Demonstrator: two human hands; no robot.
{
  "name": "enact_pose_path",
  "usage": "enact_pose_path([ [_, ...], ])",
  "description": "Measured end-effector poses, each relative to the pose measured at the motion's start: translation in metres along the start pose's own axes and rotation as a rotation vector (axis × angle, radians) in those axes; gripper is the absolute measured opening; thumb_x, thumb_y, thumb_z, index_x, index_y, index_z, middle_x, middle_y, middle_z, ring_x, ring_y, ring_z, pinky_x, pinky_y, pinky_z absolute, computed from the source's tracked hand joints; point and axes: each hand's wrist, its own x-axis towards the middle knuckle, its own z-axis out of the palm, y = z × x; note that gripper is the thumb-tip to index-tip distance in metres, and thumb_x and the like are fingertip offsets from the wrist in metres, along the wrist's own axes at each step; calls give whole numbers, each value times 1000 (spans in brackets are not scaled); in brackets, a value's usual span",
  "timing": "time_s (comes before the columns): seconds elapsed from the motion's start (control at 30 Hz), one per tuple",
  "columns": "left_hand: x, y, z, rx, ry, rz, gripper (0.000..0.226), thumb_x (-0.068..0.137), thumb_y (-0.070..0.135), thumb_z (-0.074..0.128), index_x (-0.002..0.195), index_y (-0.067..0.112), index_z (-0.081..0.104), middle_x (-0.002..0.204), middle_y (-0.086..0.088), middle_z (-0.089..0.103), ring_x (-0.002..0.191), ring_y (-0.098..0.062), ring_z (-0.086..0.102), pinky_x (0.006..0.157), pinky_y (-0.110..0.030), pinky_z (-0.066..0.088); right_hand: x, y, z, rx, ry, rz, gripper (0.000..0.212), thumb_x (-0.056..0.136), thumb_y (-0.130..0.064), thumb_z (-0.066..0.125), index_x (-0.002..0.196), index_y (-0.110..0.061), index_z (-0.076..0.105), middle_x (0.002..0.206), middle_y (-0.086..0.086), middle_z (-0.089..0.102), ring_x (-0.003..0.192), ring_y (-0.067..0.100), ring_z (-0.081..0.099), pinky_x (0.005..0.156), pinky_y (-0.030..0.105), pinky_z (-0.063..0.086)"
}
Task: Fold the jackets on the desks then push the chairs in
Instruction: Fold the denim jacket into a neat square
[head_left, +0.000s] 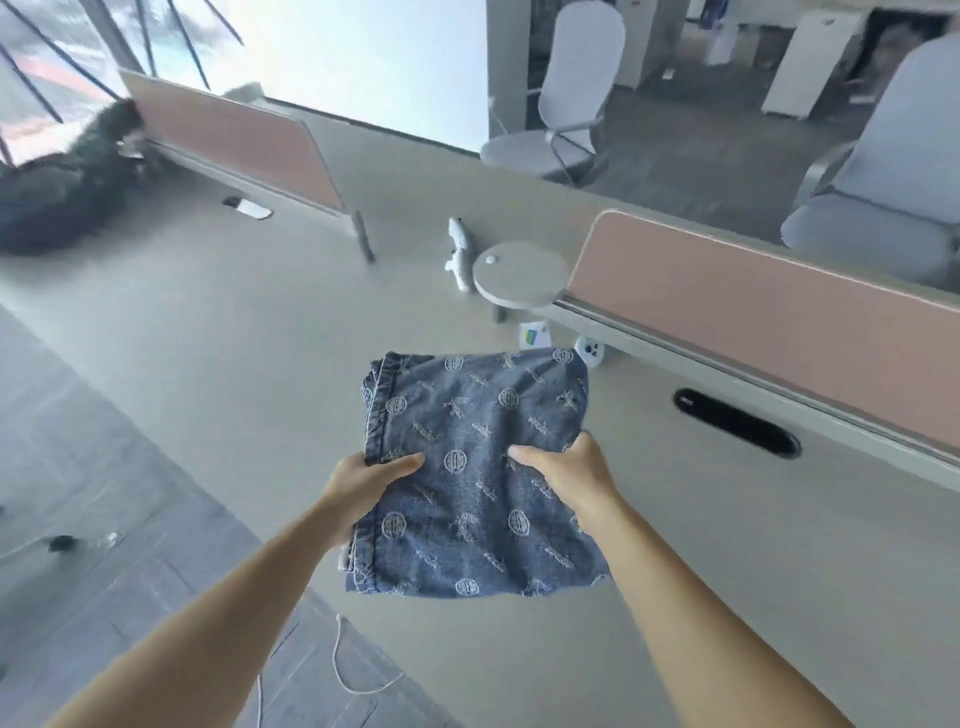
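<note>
Under the folded denim jacket, woven with pale emblems, the fingers are hidden. It is gripped by the left hand at its seamed edge and by the right hand opposite, thumbs on top, over a smooth grey desk. A blurred dark jacket is cut off at the far left.

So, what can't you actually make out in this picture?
Head view only:
The dark jacket, far left: motion-blurred and cut by the frame edge; folded or not, unclear.
Fingers of left hand and right hand: tucked under the denim jacket; only thumbs show.
A small white object beside the divider: partly behind the denim jacket, too small to identify.
</note>
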Motion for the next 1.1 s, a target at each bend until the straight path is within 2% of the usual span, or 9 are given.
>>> enact_pose_path([
  [0.07,-13,-18,-66,-63,93,31,45,72,43,85,100,10,71,78,-7,77,68,-21,74,55,-24,53,-15,-34,57,-98,-61,-81,75,46,-53,88,107,-20,60,98,-4,71,87,17,69,82,36,58],
  [0.2,-42,-71,-200,-153,237,38,43,73,45,84,94,9,72,80,-8,77,70,-21,73,58,-29,56,-68,-96,183,-240,-197,-208,46,71,-29,86,101,-17,54,94,-1,63,82,13,61,64,27,48],
  [0.33,-72,-127,-311,-208,366,9,66,62,54,88,103,5,69,87,-13,76,85,-31,73,77,-42,61,-105,-132,293,-353,-343,-276,30,78,-19,82,88,-14,55,93,7,67,82,21,66,72,34,54],
  [0.43,-89,-155,-369,-275,470,-4,103,63,46,91,141,7,35,124,-18,62,106,-32,65,91,-49,55,-125,-157,362,-372,-429,-318,23,79,-16,81,87,-10,60,90,8,69,76,22,66,69,31,54],
  [0.53,-98,-173,-416,-281,557,159,116,76,29,86,157,36,4,161,-6,26,141,-29,37,117,-47,30,-131,-177,421,-406,-475,-355,26,77,-17,83,85,-9,60,83,7,66,69,20,63,62,28,50],
  [0.67,-89,-189,-476,-242,581,237,79,82,24,82,147,38,38,143,4,50,117,-14,59,100,-30,50,-123,-204,493,-353,-544,-395,82,74,-18,87,133,-11,30,113,4,55,94,19,61,82,38,55],
  [0.73,-79,-193,-506,-275,629,219,64,77,23,85,131,35,53,128,-1,63,99,-17,67,89,-39,58,-120,-222,526,-322,-625,-514,106,74,-19,88,150,-25,15,131,-5,42,115,16,50,97,36,48],
  [0.9,-63,-191,-576,-332,750,138,64,70,23,90,124,34,58,114,0,66,94,-22,71,86,-42,59,-103,-261,609,-393,-781,-710,76,73,-33,88,139,-35,49,149,-3,44,117,10,42,94,29,39],
  [1.1,-28,-194,-672,-384,769,131,66,70,19,91,126,32,58,114,2,65,92,-21,70,82,-36,60,-88,-308,716,-419,-816,-720,74,71,-26,89,135,-33,52,144,-1,47,114,14,47,90,28,40],
])
